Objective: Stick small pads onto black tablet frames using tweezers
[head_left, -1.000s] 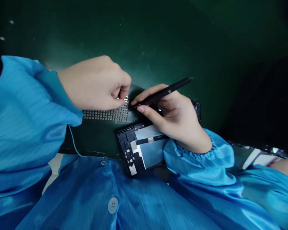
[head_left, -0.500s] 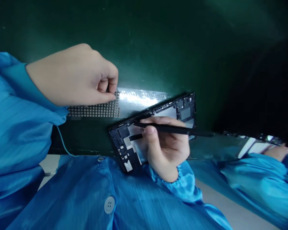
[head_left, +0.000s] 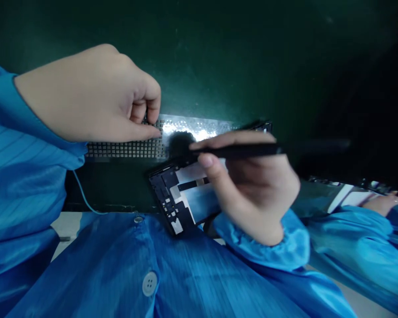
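My left hand [head_left: 96,95] is closed over a clear strip bearing a grid of small grey square pads [head_left: 129,150], its thumb and curled forefinger at the end of the grid. In my right hand [head_left: 252,185] is a pair of black tweezers [head_left: 242,151], pinched between thumb and fingers, the tip pointing left above the strip's bare shiny part. Motion smears the tweezers and whatever is at their tip. Below them an opened black tablet housing [head_left: 167,194], with bare inner parts and silvery panels, lies slanted at the table edge. My right hand covers its right half.
The dark green table [head_left: 219,57] stretches away in front. A pale blue cord [head_left: 82,192] hangs from my left sleeve. To the right a co-worker's blue sleeve [head_left: 354,229] and hand [head_left: 381,205] are beside another device, under a large black shape [head_left: 361,115].
My right hand has risen off the tablet housing and moved right, lifting the tweezers' tip from its upper edge towards the strip. My left hand keeps its closed hold, shifted slightly in view.
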{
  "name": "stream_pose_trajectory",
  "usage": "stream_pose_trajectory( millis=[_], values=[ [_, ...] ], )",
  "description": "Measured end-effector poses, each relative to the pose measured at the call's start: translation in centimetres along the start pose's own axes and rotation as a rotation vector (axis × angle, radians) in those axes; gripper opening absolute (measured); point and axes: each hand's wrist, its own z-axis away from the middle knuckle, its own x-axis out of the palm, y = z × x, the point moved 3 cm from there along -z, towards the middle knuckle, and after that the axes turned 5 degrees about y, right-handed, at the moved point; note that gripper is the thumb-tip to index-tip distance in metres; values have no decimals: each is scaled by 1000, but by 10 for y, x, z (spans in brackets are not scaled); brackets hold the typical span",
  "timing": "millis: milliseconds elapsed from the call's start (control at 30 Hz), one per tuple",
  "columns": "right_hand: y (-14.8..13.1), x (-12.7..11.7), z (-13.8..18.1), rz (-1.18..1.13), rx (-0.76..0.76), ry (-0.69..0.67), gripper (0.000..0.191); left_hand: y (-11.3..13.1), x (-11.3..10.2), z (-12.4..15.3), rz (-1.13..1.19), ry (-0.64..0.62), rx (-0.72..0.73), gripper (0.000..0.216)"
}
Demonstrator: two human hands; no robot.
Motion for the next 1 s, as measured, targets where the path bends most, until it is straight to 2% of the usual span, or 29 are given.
stream_pose_trajectory(
  millis=[67,167,367,533,600,633,733,800,867,1000],
  values=[
    [7,2,-26,-34,-42,-140,15,0,0,0,20,0,4,76],
    [19,9,-47,-67,-68,-300,11,0,-1,-1,95,-48,-67,79],
    [25,14,-46,-74,-67,-324,13,3,-2,-4,125,-116,-162,82],
    [18,11,-51,-11,-111,-365,10,2,-2,-5,0,-132,-196,53],
    [14,9,-43,-61,-43,-314,8,1,-2,-5,-30,-119,-189,55],
    [13,7,-34,-90,-2,-239,7,0,-1,-5,-30,-104,-170,64],
    [11,4,4,-133,67,132,8,-3,-1,-3,-16,-66,-99,96],
    [14,7,30,-165,45,317,11,-7,1,-1,-16,-54,-90,104],
    [18,13,46,-192,-1,378,15,-13,3,3,-11,-46,-104,102],
    [26,21,50,-156,-30,362,24,-26,6,8,25,-23,-137,90]
  ],
)
